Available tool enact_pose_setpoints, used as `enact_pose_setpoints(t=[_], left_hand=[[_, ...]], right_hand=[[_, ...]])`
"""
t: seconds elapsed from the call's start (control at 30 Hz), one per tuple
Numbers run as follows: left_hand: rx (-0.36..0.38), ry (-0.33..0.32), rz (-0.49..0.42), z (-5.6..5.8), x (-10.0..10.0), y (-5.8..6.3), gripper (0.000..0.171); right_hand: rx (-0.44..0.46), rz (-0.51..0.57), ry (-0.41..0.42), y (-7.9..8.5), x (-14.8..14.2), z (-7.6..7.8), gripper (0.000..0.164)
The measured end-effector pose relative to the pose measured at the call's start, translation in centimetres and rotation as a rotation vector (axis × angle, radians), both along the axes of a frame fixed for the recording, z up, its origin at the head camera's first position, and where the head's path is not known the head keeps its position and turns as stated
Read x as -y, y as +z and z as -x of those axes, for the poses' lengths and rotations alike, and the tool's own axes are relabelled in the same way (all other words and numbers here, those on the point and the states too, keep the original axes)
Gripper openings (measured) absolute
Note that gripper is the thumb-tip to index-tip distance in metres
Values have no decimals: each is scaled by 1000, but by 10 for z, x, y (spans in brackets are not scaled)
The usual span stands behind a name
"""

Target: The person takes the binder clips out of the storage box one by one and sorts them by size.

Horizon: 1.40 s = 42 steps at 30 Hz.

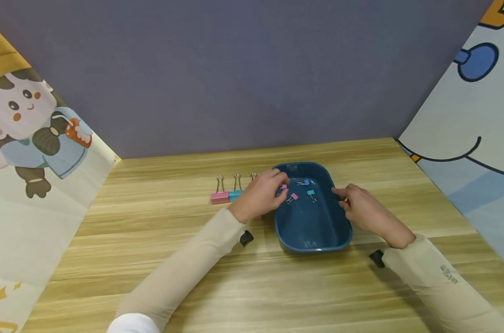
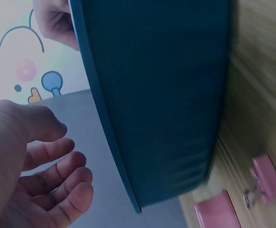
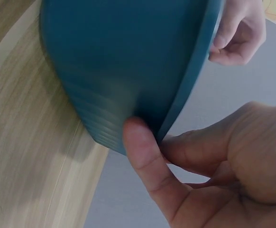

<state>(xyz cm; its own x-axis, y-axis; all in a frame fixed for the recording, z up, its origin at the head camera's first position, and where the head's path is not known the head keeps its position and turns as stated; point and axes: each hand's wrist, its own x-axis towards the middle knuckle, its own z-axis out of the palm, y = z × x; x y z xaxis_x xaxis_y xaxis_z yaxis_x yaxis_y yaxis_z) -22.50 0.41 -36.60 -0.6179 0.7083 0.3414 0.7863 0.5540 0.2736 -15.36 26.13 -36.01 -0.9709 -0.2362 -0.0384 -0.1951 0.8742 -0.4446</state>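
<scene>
A dark blue plastic bin [image 1: 312,231] stands on the table. My right hand [image 1: 362,208] pinches its right rim, with one fingertip [image 3: 140,142] pressed to the outer wall. My left hand [image 1: 264,192] hovers over the left rim, fingers loosely bent. A small pink binder clip [image 1: 283,187] shows between its thumb and fingers in the head view; the left wrist view shows nothing between them. Inside the bin lie another small pink binder clip [image 1: 294,197], a blue binder clip [image 1: 306,182] and a teal binder clip [image 1: 311,192].
Left of the bin, a large pink binder clip [image 1: 220,198] and a teal binder clip [image 1: 234,195] stand in a row, handles up, partly behind my left hand. A smaller pink clip [image 2: 269,178] lies beside the bin. A grey panel [image 1: 252,83] rises behind the wooden table [image 1: 152,231].
</scene>
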Motion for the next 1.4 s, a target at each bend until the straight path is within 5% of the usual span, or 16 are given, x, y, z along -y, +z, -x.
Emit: enact_pose_setpoints(t=[0.33, 0.93, 1.23, 1.4], left_hand=[[134, 25, 108, 9, -25, -7, 27], [91, 28, 311, 19, -44, -23, 26], [73, 127, 412, 14, -52, -23, 12], [97, 131, 429, 17, -58, -25, 16]], right_hand=[[-1, -1, 0, -1, 0, 0, 39], [-8, 10, 3, -1, 0, 0, 36], [-4, 14, 2, -2, 0, 0, 36], [-9, 15, 6, -2, 0, 0, 38]])
